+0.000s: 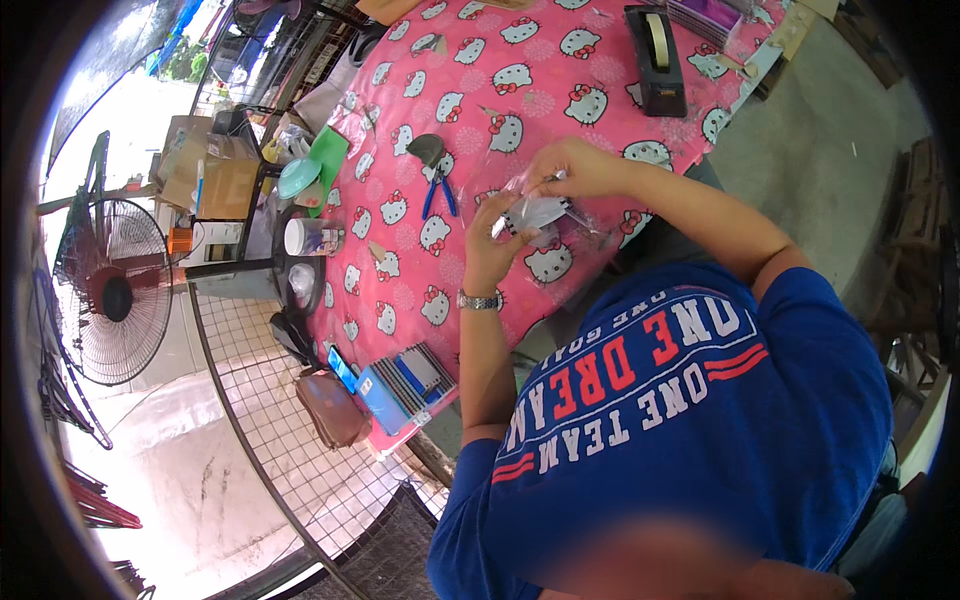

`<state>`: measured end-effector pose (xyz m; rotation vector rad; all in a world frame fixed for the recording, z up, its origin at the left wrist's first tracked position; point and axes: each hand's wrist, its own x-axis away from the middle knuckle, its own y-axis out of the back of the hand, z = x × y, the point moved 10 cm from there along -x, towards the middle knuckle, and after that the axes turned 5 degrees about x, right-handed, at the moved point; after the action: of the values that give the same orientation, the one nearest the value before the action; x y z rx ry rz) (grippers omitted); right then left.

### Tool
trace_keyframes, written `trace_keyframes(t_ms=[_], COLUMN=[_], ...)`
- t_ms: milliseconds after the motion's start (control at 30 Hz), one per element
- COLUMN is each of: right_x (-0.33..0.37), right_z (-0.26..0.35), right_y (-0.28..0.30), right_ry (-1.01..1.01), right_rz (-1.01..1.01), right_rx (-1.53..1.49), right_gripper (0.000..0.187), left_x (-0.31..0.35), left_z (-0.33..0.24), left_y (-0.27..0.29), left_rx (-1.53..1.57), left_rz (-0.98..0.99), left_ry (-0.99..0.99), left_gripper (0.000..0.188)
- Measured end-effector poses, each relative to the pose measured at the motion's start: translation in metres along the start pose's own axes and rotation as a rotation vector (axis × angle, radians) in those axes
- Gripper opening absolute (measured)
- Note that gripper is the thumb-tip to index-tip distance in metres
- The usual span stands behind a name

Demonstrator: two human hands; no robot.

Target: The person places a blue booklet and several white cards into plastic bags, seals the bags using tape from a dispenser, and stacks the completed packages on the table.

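Observation:
Over the pink patterned tablecloth, both hands are at a clear plastic bag (pixel 585 222) with a small white and black item (pixel 540 214) in or against it; its exact kind is hard to make out. My left hand (pixel 490 240), with a metal watch (pixel 480 300) on the wrist, grips the near left side of the bag and item between thumb and fingers. Above it, my right hand (pixel 572 168) is closed in a pinch on the bag's upper edge. Blue-handled pliers (pixel 439 196) lie left of the hands, beside a dark rounded piece (pixel 427 150).
A black tape dispenser (pixel 657 65) stands at the far right, near a purple box (pixel 708 20). To the left are a white-lidded jar (pixel 312 238), a teal-lidded container (pixel 299 178) and a standing fan (pixel 115 295). Notebooks (pixel 400 385), a phone (pixel 342 368) and a brown bag (pixel 332 410) sit near left.

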<state>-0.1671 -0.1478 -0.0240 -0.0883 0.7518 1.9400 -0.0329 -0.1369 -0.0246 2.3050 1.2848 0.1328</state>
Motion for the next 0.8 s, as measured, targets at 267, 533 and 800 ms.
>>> trace_keyframes(t_ms=[267, 533, 800], right_x=[0.022, 0.016, 0.053], right_z=[0.054, 0.018, 0.016], right_y=[-0.007, -0.008, 0.085], right_ry=[0.157, -0.247, -0.257], right_rz=[-0.118, -0.288, -0.664], right_rx=[0.325, 0.316, 0.369], right_gripper=[0.044, 0.061, 0.030], left_x=[0.013, 0.011, -0.014], left_z=[0.023, 0.009, 0.031], left_y=[-0.003, 0.010, 0.018], left_rx=[0.273, 0.105, -0.101], left_rz=[-0.172, -0.341, -0.150], left_ry=[0.024, 0.054, 0.329], left_gripper=[0.031, 0.020, 0.023])
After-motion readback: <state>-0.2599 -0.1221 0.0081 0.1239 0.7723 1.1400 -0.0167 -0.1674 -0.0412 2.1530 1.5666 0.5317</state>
